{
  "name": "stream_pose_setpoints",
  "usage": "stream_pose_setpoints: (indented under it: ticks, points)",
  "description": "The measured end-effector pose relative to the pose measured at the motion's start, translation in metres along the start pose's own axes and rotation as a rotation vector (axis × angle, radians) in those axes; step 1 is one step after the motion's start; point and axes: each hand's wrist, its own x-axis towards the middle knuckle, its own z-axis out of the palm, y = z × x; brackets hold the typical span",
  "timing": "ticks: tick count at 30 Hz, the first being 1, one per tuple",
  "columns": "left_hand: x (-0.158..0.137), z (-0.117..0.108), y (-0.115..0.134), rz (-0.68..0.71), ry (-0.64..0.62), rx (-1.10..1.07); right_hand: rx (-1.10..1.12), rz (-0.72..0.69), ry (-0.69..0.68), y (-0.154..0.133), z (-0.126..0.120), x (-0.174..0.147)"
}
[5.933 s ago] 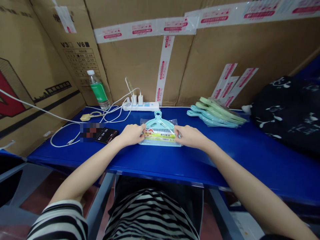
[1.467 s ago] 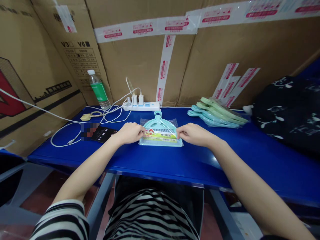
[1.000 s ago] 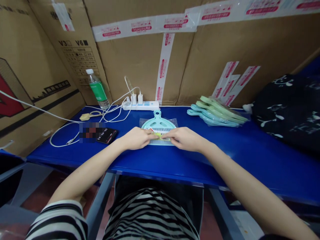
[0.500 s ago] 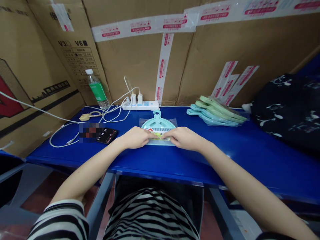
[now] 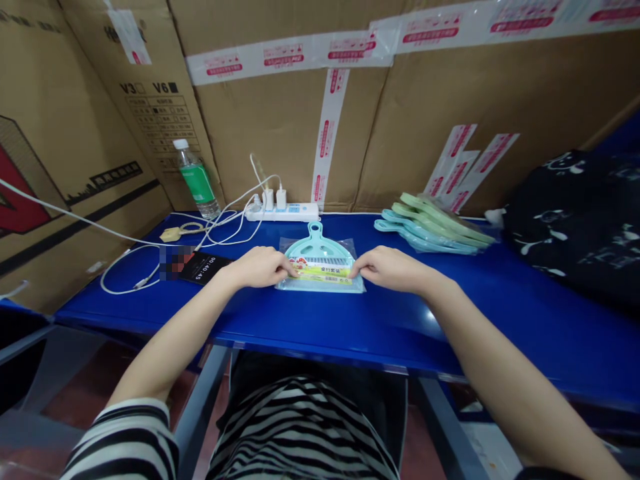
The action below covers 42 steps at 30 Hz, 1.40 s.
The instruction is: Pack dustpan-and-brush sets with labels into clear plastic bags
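Observation:
A light-blue dustpan set [image 5: 320, 285] lies flat in a clear plastic bag, its looped handle pointing away from me. Grey brush bristles show through the bag. Across its middle runs a yellow-green paper label [image 5: 327, 271] with red pictures at the left end. My left hand [image 5: 266, 267] has its fingers curled, the tips pressing on the left end of the label. At the label's right end, the thumb and fingertips of my right hand [image 5: 393, 269] are drawn together on the bag's edge. Most of the other fingers are tucked under and hidden.
Several bagged green and blue dustpans [image 5: 435, 230] are stacked at back right, beside a black patterned cloth bag [image 5: 570, 220]. A phone [image 5: 205, 267], white cables, a power strip [image 5: 283, 213] and a water bottle [image 5: 197, 180] stand or lie left. Cardboard walls the blue table.
My hands have moved apart along the label, from its middle to its two ends. More of the label and dustpan shows now.

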Motion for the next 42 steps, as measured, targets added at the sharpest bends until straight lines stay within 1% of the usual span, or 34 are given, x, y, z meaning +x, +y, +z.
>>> stream_pose_setpoints:
  ticks: [5, 8, 12, 16, 18, 23, 27, 30, 36, 39, 42]
  points:
    - [-0.002, -0.004, -0.01, -0.082, -0.021, -0.004, 0.023, 0.014, -0.011, 0.003, -0.001, 0.0]
    - [-0.001, -0.005, -0.011, -0.081, -0.005, -0.012, 0.035, 0.01, 0.005, 0.003, 0.001, 0.001]
    - [-0.001, -0.004, -0.006, -0.082, 0.022, -0.029, 0.041, 0.013, 0.036, 0.004, 0.004, 0.003]
    - [0.0, -0.003, -0.003, -0.07, 0.035, -0.021, 0.069, -0.046, 0.078, 0.008, 0.008, 0.004]
    - [0.001, -0.001, -0.003, -0.07, 0.031, -0.006, 0.074, -0.053, 0.081, 0.009, 0.009, 0.005]
    - [0.002, 0.003, 0.001, -0.092, -0.005, 0.058, 0.028, 0.012, 0.052, 0.003, 0.006, 0.002]
    - [0.002, 0.006, 0.006, -0.09, -0.016, 0.113, 0.002, 0.038, -0.005, -0.004, 0.008, 0.0]
    - [0.002, 0.006, 0.008, -0.126, -0.034, 0.138, -0.011, 0.073, 0.027, -0.006, 0.013, 0.001]
    - [0.004, 0.006, 0.011, -0.218, -0.049, 0.125, 0.176, 0.151, 0.078, -0.003, 0.019, 0.009]
    - [0.005, 0.007, 0.012, -0.258, -0.053, 0.135, 0.265, 0.134, 0.077, 0.001, 0.021, 0.012]
    - [0.006, 0.007, 0.012, -0.267, -0.048, 0.117, 0.317, 0.117, 0.094, 0.003, 0.022, 0.014]
